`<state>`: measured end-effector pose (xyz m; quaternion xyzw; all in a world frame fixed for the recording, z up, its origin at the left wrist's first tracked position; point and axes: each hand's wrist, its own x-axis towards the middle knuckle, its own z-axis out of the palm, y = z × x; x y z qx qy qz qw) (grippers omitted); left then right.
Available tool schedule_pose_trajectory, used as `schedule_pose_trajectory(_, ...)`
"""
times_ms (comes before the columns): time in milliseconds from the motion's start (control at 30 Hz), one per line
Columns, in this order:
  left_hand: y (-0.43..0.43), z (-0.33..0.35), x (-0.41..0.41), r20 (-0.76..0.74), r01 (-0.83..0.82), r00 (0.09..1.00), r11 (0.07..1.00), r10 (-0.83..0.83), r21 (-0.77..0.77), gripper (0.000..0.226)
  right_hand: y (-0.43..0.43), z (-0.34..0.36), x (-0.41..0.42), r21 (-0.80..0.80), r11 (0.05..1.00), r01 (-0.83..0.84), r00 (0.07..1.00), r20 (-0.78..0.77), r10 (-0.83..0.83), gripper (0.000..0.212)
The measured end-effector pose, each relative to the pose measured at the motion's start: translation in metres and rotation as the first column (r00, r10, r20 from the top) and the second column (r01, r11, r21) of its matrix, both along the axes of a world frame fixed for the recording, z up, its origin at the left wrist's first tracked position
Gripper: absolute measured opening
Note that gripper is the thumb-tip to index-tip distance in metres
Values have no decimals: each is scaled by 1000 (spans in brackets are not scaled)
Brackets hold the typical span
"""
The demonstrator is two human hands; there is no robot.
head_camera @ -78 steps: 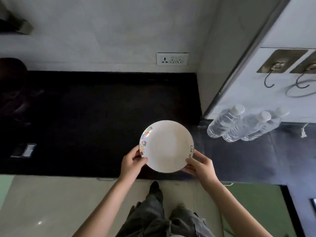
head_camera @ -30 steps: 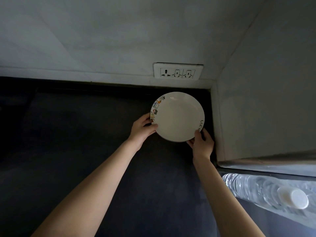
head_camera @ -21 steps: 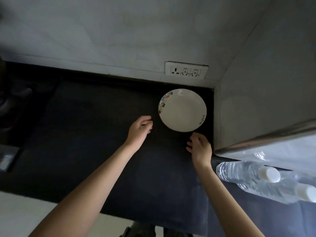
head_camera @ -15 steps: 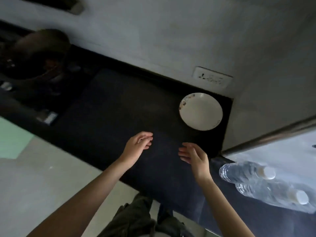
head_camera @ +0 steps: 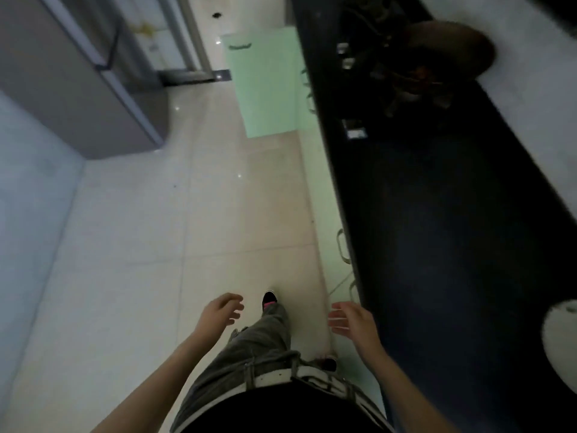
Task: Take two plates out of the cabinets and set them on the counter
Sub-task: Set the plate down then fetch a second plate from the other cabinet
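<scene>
A white plate (head_camera: 562, 339) lies on the dark counter (head_camera: 452, 245) at the frame's right edge, partly cut off. My left hand (head_camera: 220, 310) hangs empty over the tiled floor with fingers loosely curled. My right hand (head_camera: 352, 320) is also empty, fingers spread, just left of the counter's front edge. Both hands are well apart from the plate. A green cabinet door (head_camera: 268, 85) stands open below the counter further ahead.
A grey fridge (head_camera: 78, 82) stands at the upper left across the tiled floor (head_camera: 156, 245). A dark round pot and clutter (head_camera: 437, 54) sit at the counter's far end. Cabinet handles (head_camera: 342, 248) line the counter front. My legs are below.
Both hands set the plate down near the counter corner, let go and drew back. The view has turned left along the counter, leaving the plate at the right edge.
</scene>
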<state>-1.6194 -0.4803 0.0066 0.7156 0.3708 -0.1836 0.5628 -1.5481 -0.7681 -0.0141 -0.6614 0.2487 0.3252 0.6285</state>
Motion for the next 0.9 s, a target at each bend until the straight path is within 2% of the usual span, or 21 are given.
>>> schedule_pose_trajectory(133,58,-10,-67,-33,-305,952,952,305,0,18,68,-18,31,-85,975,-206,978,1,206,22)
schedule_pose_trajectory(267,112,-22,-111,-97,-564,822,826,561,-5,17,151,-26,63,-86,956,-279,960,5,281,23)
schedule_pose_trajectory(367,165,-27,-112,-141,-672,736,739,662,-41,17,218,-31,85,-71,950,-304,952,10,306,24)
schedule_pose_trajectory(500,248,-24,-75,-117,-618,783,786,610,-37,18,295,-26,119,-49,956,-288,957,16,289,25)
schedule_pose_trajectory(700,352,-12,30,-38,-431,902,901,430,-38,17,369,-6,183,-58,971,-232,970,58,235,27)
schedule_pose_trajectory(800,389,-16,93,4,-397,918,916,397,-54,19,396,-11,227,-62,979,-197,977,72,201,27)
schedule_pose_trajectory(900,425,-26,159,27,-431,900,898,435,-86,19,431,-23,283,-68,975,-213,973,73,218,29)
